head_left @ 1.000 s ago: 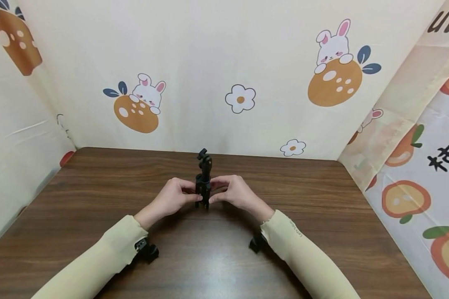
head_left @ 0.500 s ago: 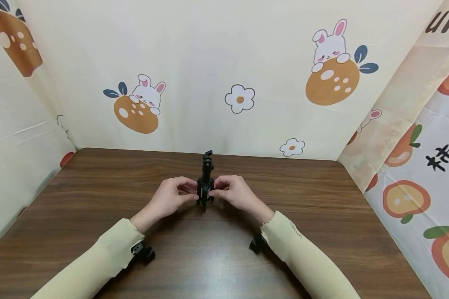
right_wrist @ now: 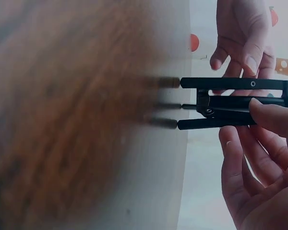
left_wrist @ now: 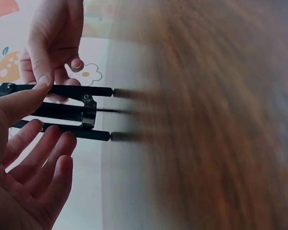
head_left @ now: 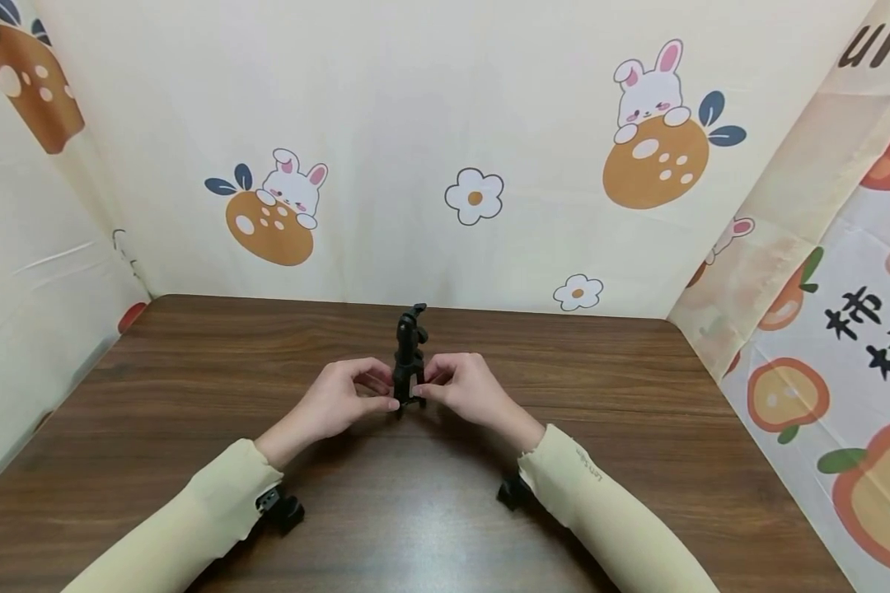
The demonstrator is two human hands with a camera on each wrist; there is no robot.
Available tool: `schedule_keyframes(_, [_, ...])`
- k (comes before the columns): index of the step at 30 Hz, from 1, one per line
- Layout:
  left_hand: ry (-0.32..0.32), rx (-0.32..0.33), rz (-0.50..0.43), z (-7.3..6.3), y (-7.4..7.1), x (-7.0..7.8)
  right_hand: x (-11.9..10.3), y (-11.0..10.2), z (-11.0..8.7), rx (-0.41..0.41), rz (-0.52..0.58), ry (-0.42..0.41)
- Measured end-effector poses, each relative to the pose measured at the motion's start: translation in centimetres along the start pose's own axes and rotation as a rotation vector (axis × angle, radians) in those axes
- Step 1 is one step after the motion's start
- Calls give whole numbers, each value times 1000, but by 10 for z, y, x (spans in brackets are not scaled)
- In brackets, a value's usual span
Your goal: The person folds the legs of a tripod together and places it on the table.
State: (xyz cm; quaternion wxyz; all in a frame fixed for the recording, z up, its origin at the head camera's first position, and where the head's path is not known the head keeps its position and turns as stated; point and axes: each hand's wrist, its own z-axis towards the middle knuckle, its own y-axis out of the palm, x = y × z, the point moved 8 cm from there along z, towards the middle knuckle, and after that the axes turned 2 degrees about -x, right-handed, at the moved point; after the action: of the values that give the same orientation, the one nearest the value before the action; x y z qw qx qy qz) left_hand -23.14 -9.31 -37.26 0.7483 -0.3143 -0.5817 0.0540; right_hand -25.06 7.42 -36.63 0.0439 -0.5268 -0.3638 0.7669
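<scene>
A small black tripod (head_left: 408, 350) stands upright at the middle of the table, legs down and folded close together. My left hand (head_left: 341, 397) holds its lower part from the left, thumb in front and fingers behind. From the right, my right hand (head_left: 469, 391) pinches a leg with thumb and forefinger. In the left wrist view, the tripod's legs (left_wrist: 96, 91) end close to the tabletop, a thin centre rod between them. The right wrist view shows my right thumb lying over the tripod (right_wrist: 230, 82), with the forefinger at a leg's edge.
The brown wooden table (head_left: 193, 371) meets a cream curtain (head_left: 386, 123) printed with rabbits and flowers behind the tripod. More printed cloth (head_left: 808, 461) hangs along the right side. Black wrist cameras (head_left: 282, 511) sit under both sleeves.
Between both hands the tripod has turned about its upright axis; its top piece, which pointed left, now points right. The hands have shifted only slightly.
</scene>
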Motion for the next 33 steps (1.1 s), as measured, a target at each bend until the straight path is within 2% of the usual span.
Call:
schedule_keyframes(6, [15, 14, 48, 2, 2, 4, -2, 3, 0, -20, 12, -11])
schedule_keyframes(14, [15, 34, 46, 8, 3, 6, 2, 6, 3, -83, 35, 7])
schedule_keyframes(22, [9, 55, 37, 7, 2, 4, 8, 18, 1, -200, 30, 9])
schedule_keyframes(27, [37, 62, 101, 6, 0, 9, 8, 20, 4, -183, -32, -20])
schedule_keyframes(33, [121, 89, 199, 7, 0, 17, 1, 16, 7, -149, -115, -89])
